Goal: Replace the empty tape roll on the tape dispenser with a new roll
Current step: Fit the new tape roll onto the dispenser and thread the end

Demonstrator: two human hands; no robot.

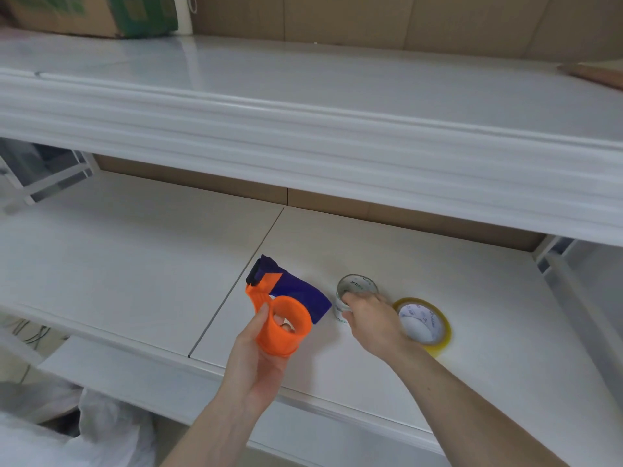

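Though held clear of the shelf (135,251), tape dispenser (286,311) gripped in left hand (259,358): thumb along the near rim of the bare orange hub, fingers curled behind and through it, one fingertip visible inside. No roll seated on the hub. Purple blade guard and black toothed edge pointed away from the palm, beyond the thumb. Judged light, rigid plastic, smooth but ribbed near the neck; best taken by the hub or neck, well back from the serrated end.

Just right of that hand, right hand (369,320) lowered palm-down onto empty tape roll (355,293), fingers pressed together over its near rim, pinching the wall; grip only partly visible. Core stood on the shelf, open end up, printed white inside. Judged very light, thin cardboard, liable to crush if squeezed hard; hold across the rim lightly.

Under and past the right wrist, new roll (428,323), yellowish clear tape, lying flat on the shelf, just beside the empty core, partly hidden by the wrist. Judged heavier, stiff, glossy and slippery on the outer wrap; best taken with fingers through the core.

Farther off, upper shelf (303,96); cardboard box (101,15) at its far left.
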